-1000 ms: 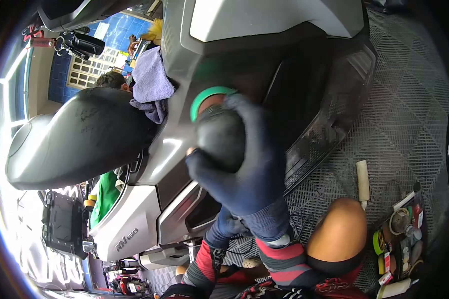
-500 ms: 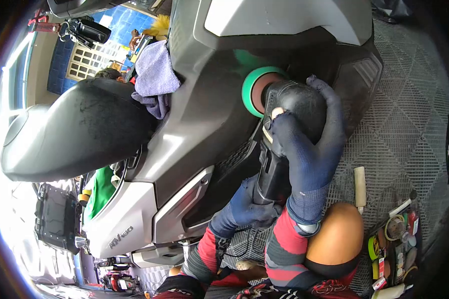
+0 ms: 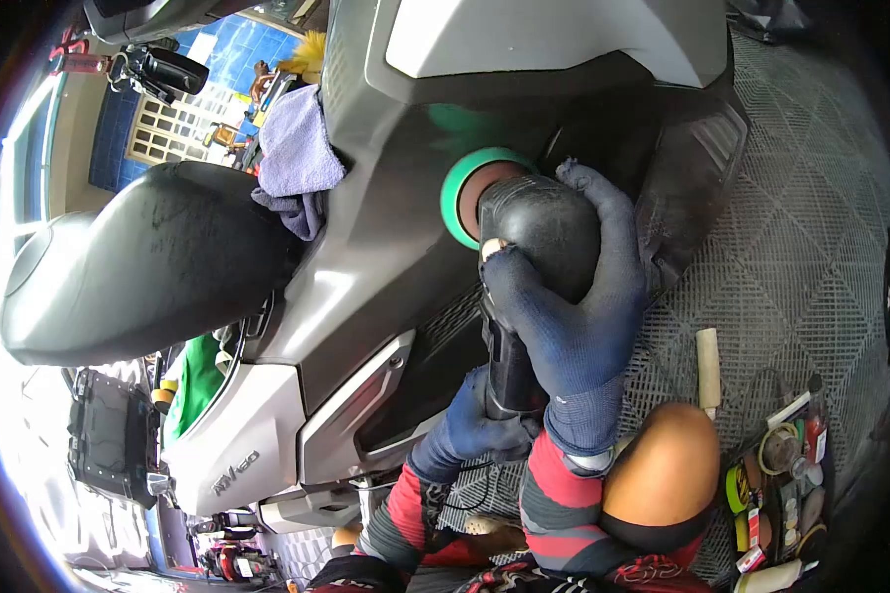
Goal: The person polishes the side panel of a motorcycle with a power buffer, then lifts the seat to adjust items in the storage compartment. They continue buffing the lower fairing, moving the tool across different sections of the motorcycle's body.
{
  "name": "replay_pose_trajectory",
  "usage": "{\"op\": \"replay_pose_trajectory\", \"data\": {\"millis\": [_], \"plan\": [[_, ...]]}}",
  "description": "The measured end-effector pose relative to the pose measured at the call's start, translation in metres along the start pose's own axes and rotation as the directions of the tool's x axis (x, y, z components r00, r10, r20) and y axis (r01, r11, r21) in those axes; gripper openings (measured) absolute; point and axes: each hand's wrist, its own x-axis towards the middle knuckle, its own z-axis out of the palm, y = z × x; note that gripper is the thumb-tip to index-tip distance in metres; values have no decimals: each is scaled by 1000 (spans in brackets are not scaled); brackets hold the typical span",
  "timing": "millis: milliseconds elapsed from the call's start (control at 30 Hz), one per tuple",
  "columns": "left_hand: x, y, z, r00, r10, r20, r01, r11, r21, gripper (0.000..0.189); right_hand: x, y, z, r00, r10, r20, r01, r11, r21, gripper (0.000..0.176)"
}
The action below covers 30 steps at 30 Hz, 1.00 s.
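Observation:
A black polisher with a green foam pad lies against the dark side panel of a scooter. My right hand, in a blue glove, is wrapped over the polisher's head, thumb on the near side and fingers on the far side. Lower down, my left hand, gloved too, is closed around the rear of its handle. The pad's face is turned to the panel and mostly hidden. A green smear marks the panel above the pad.
A purple towel hangs by the black seat. On the grid floor mat lie a pale stick-like object and a holder of tapes and small items. A cord runs below my left hand.
The polisher has slid left and slightly down along the panel, with both my hands moving along on it. Their grips look the same.

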Motion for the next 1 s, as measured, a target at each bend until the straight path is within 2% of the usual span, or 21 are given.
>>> {"op": "replay_pose_trajectory", "data": {"millis": [33, 100, 133, 167, 233, 267, 367, 500, 567, 633, 667, 700, 767, 833, 867, 933, 967, 1000], "plan": [[2, 2, 1, 1000, -2, 1, 2, 1000, -2, 49, 1, -1, -2, 1000, 2, 0, -2, 1000, -2, 63], [5, 7, 1, 999, -54, -5, 54, 996, 69, 50, 2, -7, -4, 963, 267, 24, -267, 949, 167, 64], [8, 9, 4, 998, -54, -7, 55, 998, 39, 50, 2, -5, -5, 951, 309, 17, -308, 939, 153, 65], [5, 7, 3, 998, -54, -15, 55, 998, 37, 50, 2, -4, -6, 950, 311, 24, -311, 938, 155, 65], [4, 3, 1, 992, -126, 20, 126, 991, -32, 52, 3, -3, -8, 975, 221, 28, -223, 970, 96, 65], [6, 2, 3, 1000, -28, 1, 28, 999, 21, 54, 3, -2, -5, 999, 46, -9, -46, 999, 3, 65], [5, 3, 3, 997, -70, 32, 72, 996, -59, 56, 3, -2, -6, 996, 88, 3, -88, 994, 66, 64], [14, 10, 4, 996, -60, 61, 63, 997, -40, 57, 11, -3, -10, 987, 155, -48, -151, 986, 74, 60], [15, 13, 3, 990, -118, 73, 119, 993, -5, 58, 10, -5, -6, 985, 164, -56, -160, 985, 65, 60], [10, 17, 1, 987, -140, 76, 141, 990, -10, 60, 7, -7, -3, 996, 91, -20, -90, 994, 54, 62], [5, 11, -2, 994, -92, 60, 93, 996, -11, 59, 3, -8, 0, 992, 127, 1, -126, 984, 130, 63], [1, 5, -5, 998, -43, 43, 43, 999, -11, 59, -2, -5, 2, 992, 128, 3, -128, 984, 127, 63], [-12, 5, -13, 997, -58, 55, 59, 998, -11, 55, -13, 0, 6, 1000, 30, -3, -30, 999, 46, 64], [-27, 6, -15, 987, -163, -4, 163, 986, 28, 51, -25, -5, 6, 996, 80, 42, -80, 997, 8, 66], [-33, 17, -13, 952, -306, 18, 306, 952, -5, 49, -32, -3, 9, 993, 110, 48, -114, 990, 77, 67], [-49, 12, -16, 960, -280, -30, 280, 960, 9, 48, -47, 5, 11, 986, 145, 79, -159, 965, 211, 67], [-56, 6, -15, 967, -246, -71, 249, 968, 34, 48, -51, 5, 11, 985, 149, 81, -163, 965, 206, 67], [-61, -1, -13, 984, -140, -113, 151, 985, 89, 48, -56, 3, 12, 985, 144, 93, -158, 971, 178, 66]]}}
